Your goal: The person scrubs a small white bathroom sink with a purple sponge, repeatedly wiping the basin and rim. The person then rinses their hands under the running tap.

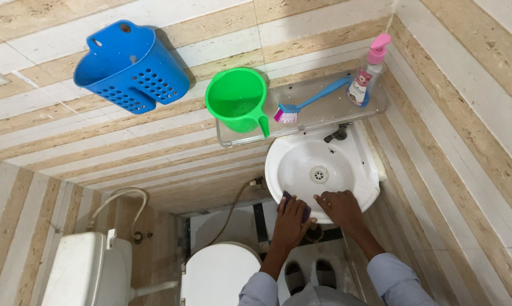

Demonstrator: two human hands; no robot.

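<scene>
At the far left stands a white toilet tank (86,266) with a pale hose (117,201) looped above it, and beside it the round white toilet lid (219,275). High on the striped tile wall hangs a blue plastic basket (132,65) with holes in its front. To its right a clear shelf (375,105) carries three things in a row — a green mug (237,99) with its handle toward the sink, a blue brush (307,105) with pink bristles, and at the right end a clear pump bottle (368,73) with a pink top and a round label in pink and white.

Under the shelf sits a small white sink (301,161), a dark tap (338,134) at its back, the drain (319,174) in the middle. The left hand (292,218) presses a dark purple scrub pad (290,199) on the sink's near rim, fingers curled over it. The right hand (341,208) lies just beside it on the same rim, fingers bent down — nothing held.
</scene>
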